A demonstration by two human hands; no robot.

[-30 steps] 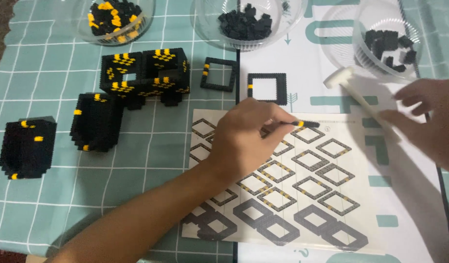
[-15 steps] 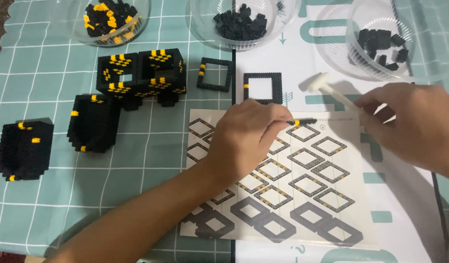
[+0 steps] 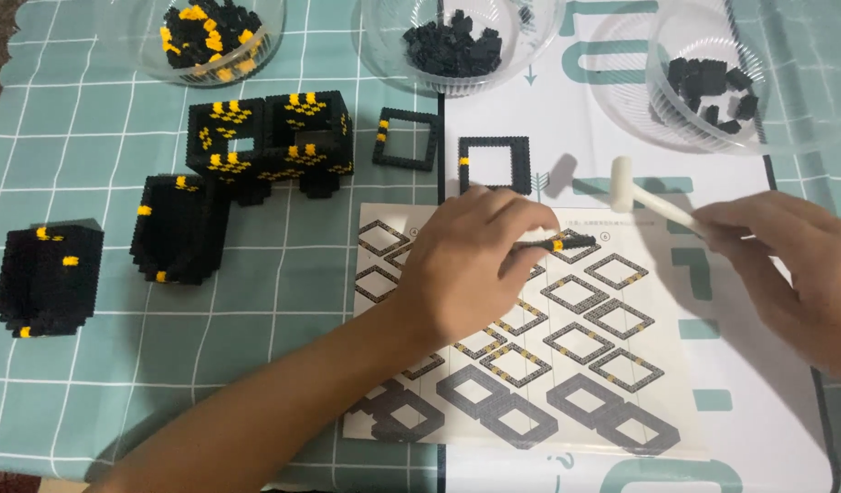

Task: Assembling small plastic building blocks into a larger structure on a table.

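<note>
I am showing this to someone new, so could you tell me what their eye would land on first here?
Most likely the left hand at the centre, pinching a thin black-and-yellow brick strip over the instruction sheet of diamond outlines. Next, the right hand at the right edge gripping a small white hammer. Then the stacked black-and-yellow block structures on the green checked cloth at the left.

left hand [image 3: 466,265] bare | right hand [image 3: 790,269] bare | forearms unsleeved

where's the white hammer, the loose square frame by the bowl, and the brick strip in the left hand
white hammer [image 3: 623,177], head view, on its head
square frame [image 3: 407,162], head view, lower edge
brick strip [image 3: 567,243], head view, yellow-tipped end
</note>
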